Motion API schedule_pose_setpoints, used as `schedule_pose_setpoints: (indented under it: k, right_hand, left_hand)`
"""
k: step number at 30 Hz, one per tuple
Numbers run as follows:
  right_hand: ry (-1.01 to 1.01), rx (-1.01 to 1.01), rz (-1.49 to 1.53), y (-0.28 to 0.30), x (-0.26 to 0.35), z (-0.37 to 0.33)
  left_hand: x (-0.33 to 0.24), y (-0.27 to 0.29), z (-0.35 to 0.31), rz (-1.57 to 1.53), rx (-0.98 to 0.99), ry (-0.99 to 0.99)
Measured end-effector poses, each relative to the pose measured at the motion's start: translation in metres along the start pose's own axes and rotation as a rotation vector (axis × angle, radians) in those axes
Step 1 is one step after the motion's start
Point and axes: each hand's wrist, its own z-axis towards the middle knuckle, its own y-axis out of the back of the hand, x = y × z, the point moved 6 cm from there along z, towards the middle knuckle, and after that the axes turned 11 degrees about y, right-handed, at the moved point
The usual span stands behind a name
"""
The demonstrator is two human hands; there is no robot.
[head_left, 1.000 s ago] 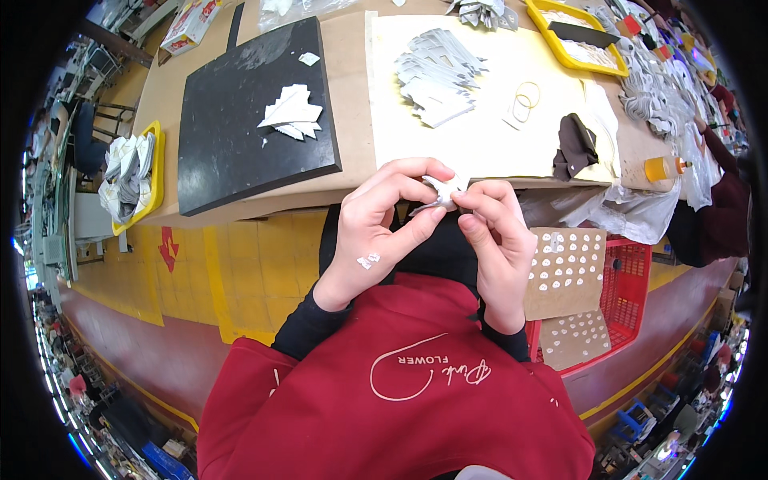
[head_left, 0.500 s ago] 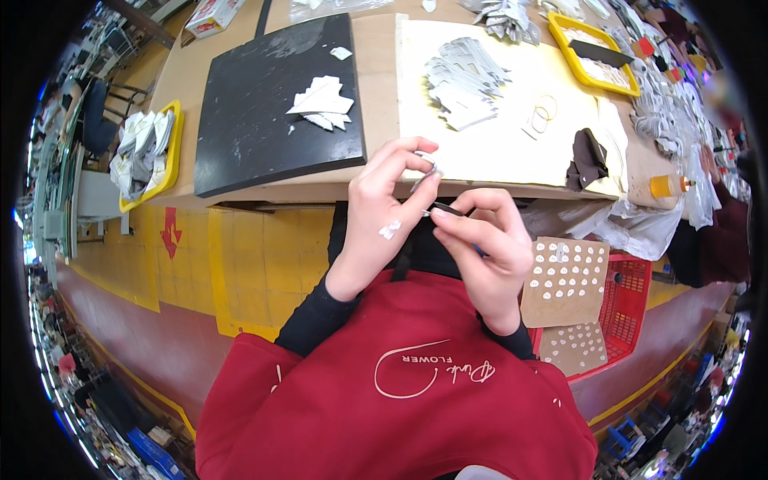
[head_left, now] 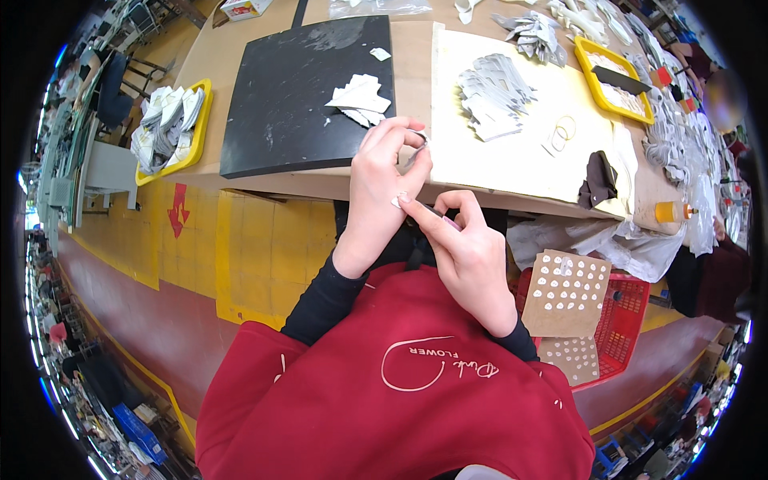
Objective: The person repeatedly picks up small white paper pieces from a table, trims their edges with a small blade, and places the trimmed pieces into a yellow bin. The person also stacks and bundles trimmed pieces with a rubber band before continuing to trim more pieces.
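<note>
My left hand [head_left: 380, 188] is raised at the table's front edge, thumb and fingers pinched round a small grey-white piece [head_left: 421, 142], mostly hidden by the fingers. A small white patch [head_left: 396, 202] lies on the back of that hand near the thumb's base. My right hand [head_left: 472, 248] is closed, a fingertip touching this patch. A slim black tool is largely hidden among its fingers; its tip cannot be made out. Ahead, white cut pieces [head_left: 360, 98] lie on a curved black board [head_left: 280, 120], and a fanned stack of grey pieces [head_left: 496, 92] rests on a pale yellow sheet [head_left: 552, 172].
Yellow baskets stand at left [head_left: 204, 120] and far right [head_left: 582, 60]. Two rubber bands [head_left: 565, 128], a dark cloth [head_left: 598, 180] and an orange-labelled bottle [head_left: 672, 212] are at right. Below, a red crate [head_left: 628, 320] holds brown cards [head_left: 564, 316] with white pieces.
My right hand has moved from the left thumb tip down to the white patch on the left hand's back. The left hand still pinches its piece. The view has shifted slightly.
</note>
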Motion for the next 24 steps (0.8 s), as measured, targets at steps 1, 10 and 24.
schedule_pose_setpoints:
  k: [1,10,24]
  right_hand:
    - [-0.009,0.057,0.013,-0.002,0.0,0.001]
    - [-0.318,-0.327,0.401,0.035,-0.055,-0.031]
    - [-0.67,-0.496,0.539,0.039,-0.097,-0.069]
  left_hand:
    - [0.003,0.002,0.002,-0.028,0.013,0.043]
    - [0.053,0.036,0.044,0.342,-0.206,-0.227]
    - [0.081,0.057,0.061,0.253,-0.122,0.014]
